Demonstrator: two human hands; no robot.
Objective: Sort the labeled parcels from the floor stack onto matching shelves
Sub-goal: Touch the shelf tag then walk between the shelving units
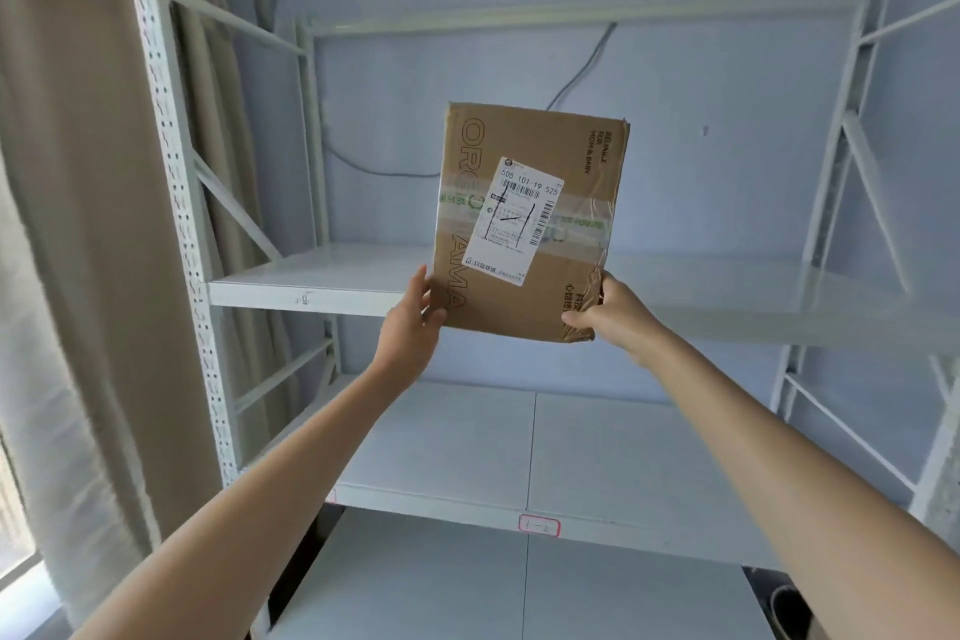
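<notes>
- Parcel [530,224]: a flat brown cardboard box held up in the air in front of the white shelving, its broad face turned toward the camera and slightly tilted; it sits at the height of the upper shelf [322,278].
- Curtain [67,224]: beige fabric hanging at the far left, beside the perforated white upright [171,182] of the rack.
- Left hand [408,325]: grasping the parcel's lower left corner, thumb on the front face, fingers curled behind the edge.
- Shipping label [519,221]: white, with barcodes and printed numbers, stuck on the middle of the parcel over a strip of clear tape [582,224] that runs across the box.
- Red-bordered tag [538,526]: fixed to the front edge of the lower shelf [623,457], handwritten "1-2".
- Right hand [613,314]: grasping the parcel's lower right corner, thumb in front, fingers wrapped round the crumpled edge.
- Grey cable [597,52]: runs down the pale blue wall behind the parcel.
</notes>
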